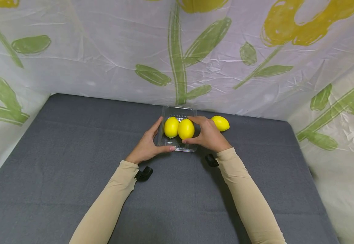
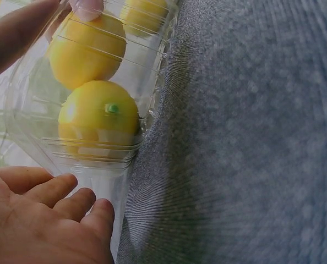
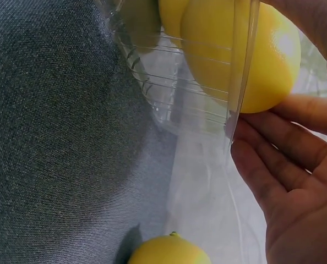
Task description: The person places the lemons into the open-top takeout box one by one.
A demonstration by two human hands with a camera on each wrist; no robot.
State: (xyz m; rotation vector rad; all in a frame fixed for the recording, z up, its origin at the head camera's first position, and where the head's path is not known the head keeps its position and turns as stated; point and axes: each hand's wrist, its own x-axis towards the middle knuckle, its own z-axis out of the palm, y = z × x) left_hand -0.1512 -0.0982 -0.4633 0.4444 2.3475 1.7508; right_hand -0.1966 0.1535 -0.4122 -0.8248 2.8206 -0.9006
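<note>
**Clear tray with two lemons held between both hands**

A grey fabric surface [image 1: 73, 152] is enclosed on three sides by a white sheet [image 1: 104, 51] printed with green leaves and yellow flowers. Near the far edge of the surface a clear plastic tray [image 1: 177, 111] is set, and two lemons lie in it side by side: a left lemon [image 1: 171, 127] and a right lemon [image 1: 186, 129], touching each other.

The tray is flanked by both hands. The left hand [image 1: 148, 145] is laid against the tray's left side, its fingers [image 2: 70, 201] stretched along the wall and the thumb set along the near rim; the fingers are relaxed and slightly apart, not clamped. The right hand [image 1: 208, 135] is curved over the tray's right side, with its fingertips on the far rim above the right lemon and its thumb at the near rim just under that lemon. In the right wrist view its fingers [image 3: 273, 159] are seen loosely spread beside the tray wall, close to the right lemon; whether the wall is pinched cannot be told.

A third lemon [image 1: 220, 123] lies on the surface outside the tray, just beyond the right hand's knuckles. Beige sleeves [image 1: 247, 196] cover both forearms.
</note>
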